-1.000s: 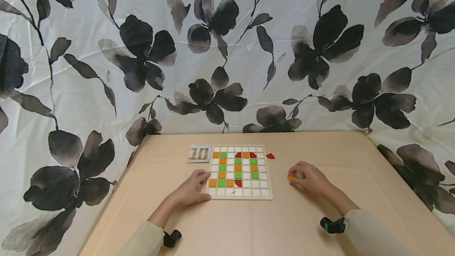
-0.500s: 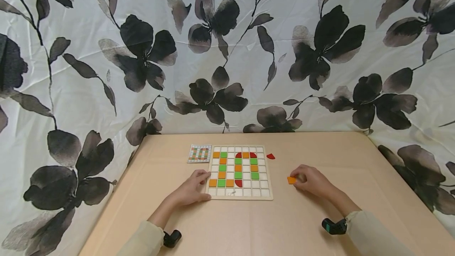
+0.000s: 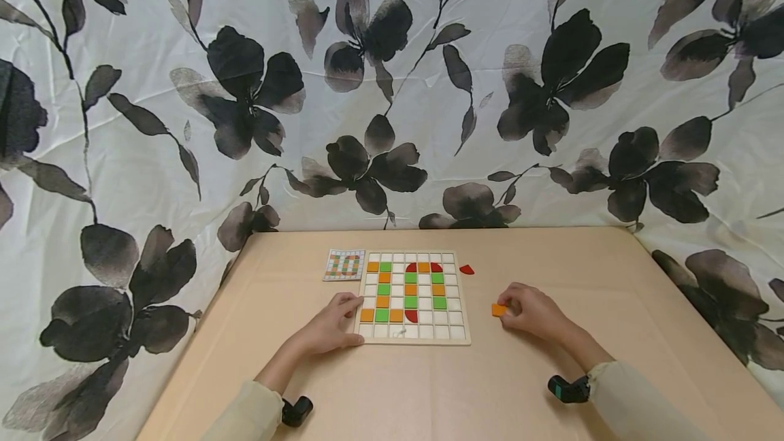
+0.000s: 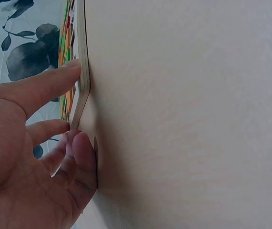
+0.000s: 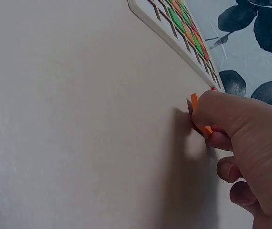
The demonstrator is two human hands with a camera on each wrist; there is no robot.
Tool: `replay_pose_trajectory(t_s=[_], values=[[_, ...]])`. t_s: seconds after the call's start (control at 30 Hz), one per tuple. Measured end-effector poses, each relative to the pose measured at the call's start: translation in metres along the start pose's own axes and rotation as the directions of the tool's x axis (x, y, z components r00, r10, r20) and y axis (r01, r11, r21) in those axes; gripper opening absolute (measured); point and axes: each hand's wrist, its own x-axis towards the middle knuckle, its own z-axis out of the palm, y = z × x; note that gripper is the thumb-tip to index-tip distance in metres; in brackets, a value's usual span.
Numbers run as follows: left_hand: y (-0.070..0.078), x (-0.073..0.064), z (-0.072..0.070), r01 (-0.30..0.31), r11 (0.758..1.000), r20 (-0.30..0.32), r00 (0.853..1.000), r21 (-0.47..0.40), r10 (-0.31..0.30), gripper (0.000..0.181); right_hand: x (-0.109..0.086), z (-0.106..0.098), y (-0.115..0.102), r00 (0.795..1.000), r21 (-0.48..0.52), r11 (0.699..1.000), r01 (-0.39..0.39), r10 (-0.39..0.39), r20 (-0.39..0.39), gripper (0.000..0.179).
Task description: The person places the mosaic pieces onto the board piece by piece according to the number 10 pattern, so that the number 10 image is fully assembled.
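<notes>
A pale square grid board [image 3: 425,331] lies on the table, with orange, green and red tiles in many of its cells. My left hand [image 3: 333,324] rests at its near left corner, thumb and index finger extended and touching the edge. To the right of the board, my right hand [image 3: 534,310] pinches an orange square tile [image 3: 499,309] between thumb and fingers. In the right wrist view this orange tile [image 5: 195,101] is tilted on edge close over the table, partly hidden by the thumb.
One loose red tile [image 3: 467,269] lies just off the board's upper right side. A small printed pattern card [image 3: 344,265] sits by the upper left corner. Behind the table [image 3: 429,393] hangs a white cloth [image 3: 453,189] with dark flowers.
The orange tile, mostly covered by my right fingers a second ago, now shows more fully and has shifted slightly left. My left hand and the board have stayed put.
</notes>
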Motion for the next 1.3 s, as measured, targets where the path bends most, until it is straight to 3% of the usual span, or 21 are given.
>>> replay_pose_trajectory(t_s=[0.37,0.97,1.3], values=[[0.002,-0.001,-0.001,0.004,1.000,-0.011,1.000,-0.004,-0.004,0.080,0.013,0.007,-0.032,0.998,0.054,0.998,-0.015,0.012,0.055,0.019],[0.002,-0.002,-0.001,0.013,1.000,-0.006,1.000,-0.017,-0.013,0.079,0.031,0.035,-0.080,0.993,0.057,0.995,0.078,-0.082,0.085,0.018],[0.002,-0.002,0.001,0.012,1.000,-0.005,1.000,-0.012,-0.012,0.079,0.036,0.051,-0.099,0.990,0.065,0.994,0.091,-0.097,0.099,0.017]])
